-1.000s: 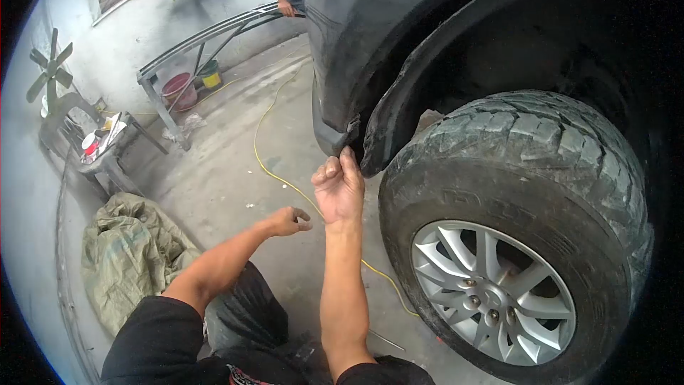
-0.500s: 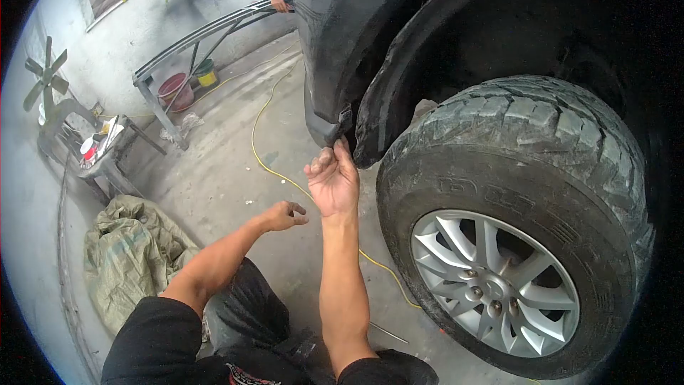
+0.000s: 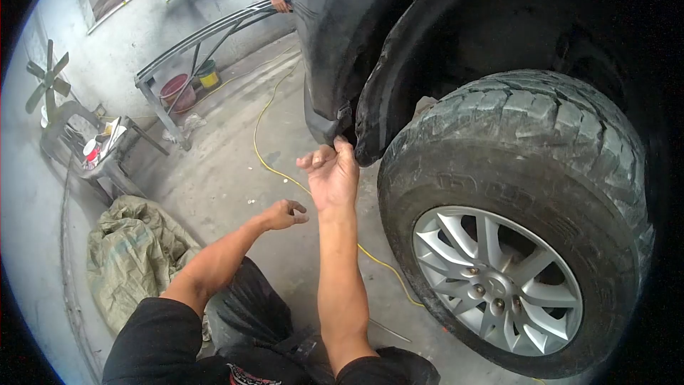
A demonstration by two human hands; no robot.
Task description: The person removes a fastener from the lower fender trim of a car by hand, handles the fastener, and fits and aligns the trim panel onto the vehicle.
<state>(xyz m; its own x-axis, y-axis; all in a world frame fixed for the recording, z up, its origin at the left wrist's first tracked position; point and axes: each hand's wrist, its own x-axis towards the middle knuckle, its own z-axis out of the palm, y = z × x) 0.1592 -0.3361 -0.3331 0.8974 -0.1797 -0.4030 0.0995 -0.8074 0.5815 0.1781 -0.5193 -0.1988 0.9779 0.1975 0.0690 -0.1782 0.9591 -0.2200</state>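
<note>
My right hand (image 3: 333, 178) is raised palm up below the lower corner of the dark bumper (image 3: 325, 125). Its thumb tip reaches the edge beside the wheel arch liner (image 3: 369, 144), while the other fingers stand apart from the thumb, half bent. Whether the thumb presses on the edge is hard to see. To the left, my left hand (image 3: 283, 214) hovers over the floor with loosely bent fingers and nothing in it. The large tire (image 3: 456, 164) with its silver wheel rim (image 3: 499, 281) is just right of my right forearm.
A yellow cord (image 3: 258, 144) runs across the concrete floor, where a thin rod (image 3: 389, 331) also lies. At left are a crumpled sack (image 3: 135, 249), a cluttered chair (image 3: 107, 153) and a fan blade (image 3: 48, 80). Buckets (image 3: 175, 93) stand under a metal frame (image 3: 214, 32); another person's hand (image 3: 281, 4) rests there.
My right hand's fingers have come away from the bumper corner and spread to the left, with the thumb still near the edge. My left hand is almost unchanged.
</note>
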